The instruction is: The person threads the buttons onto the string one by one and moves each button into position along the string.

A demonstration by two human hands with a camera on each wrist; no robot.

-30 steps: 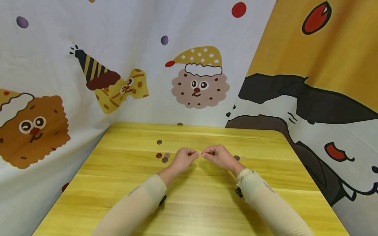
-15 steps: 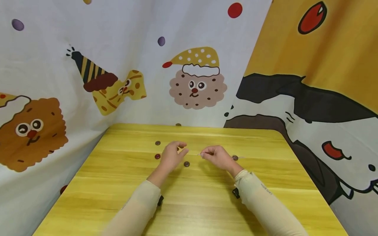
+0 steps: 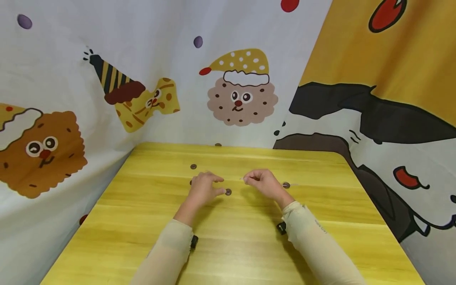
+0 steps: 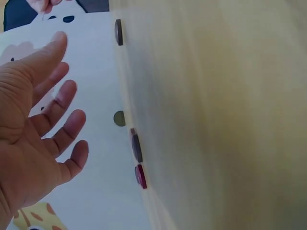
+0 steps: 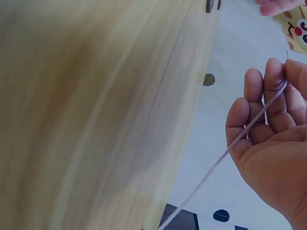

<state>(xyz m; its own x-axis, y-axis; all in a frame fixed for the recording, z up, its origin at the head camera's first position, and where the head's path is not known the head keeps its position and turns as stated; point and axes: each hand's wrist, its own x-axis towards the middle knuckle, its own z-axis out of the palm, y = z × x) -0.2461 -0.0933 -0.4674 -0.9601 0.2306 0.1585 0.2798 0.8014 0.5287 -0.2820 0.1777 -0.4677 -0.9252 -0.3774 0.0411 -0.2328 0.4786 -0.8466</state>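
Note:
My right hand [image 3: 265,183] pinches a pale cord [image 5: 206,177] between thumb and index finger, with a thin end sticking out past the fingertips. The cord crosses the palm and hangs toward the table; in the head view a pale tail lies by a brown button [image 3: 286,185] at right. My left hand [image 3: 203,188] is raised over the table with fingers spread, holding nothing. Its thumb tip appears beside another brown button [image 3: 228,192]; the left wrist view shows the hand apart from the buttons. A red button [image 4: 140,176] is mostly behind the left hand in the head view.
Another brown button [image 3: 193,166] lies farther back on the wood-patterned table [image 3: 235,245]. A cartoon-printed curtain [image 3: 142,39] hangs along the table's back and sides.
My left hand, fingertips together near the right hand a second ago, has moved left and spread its fingers, uncovering a brown button. The right hand keeps its pinch on the cord.

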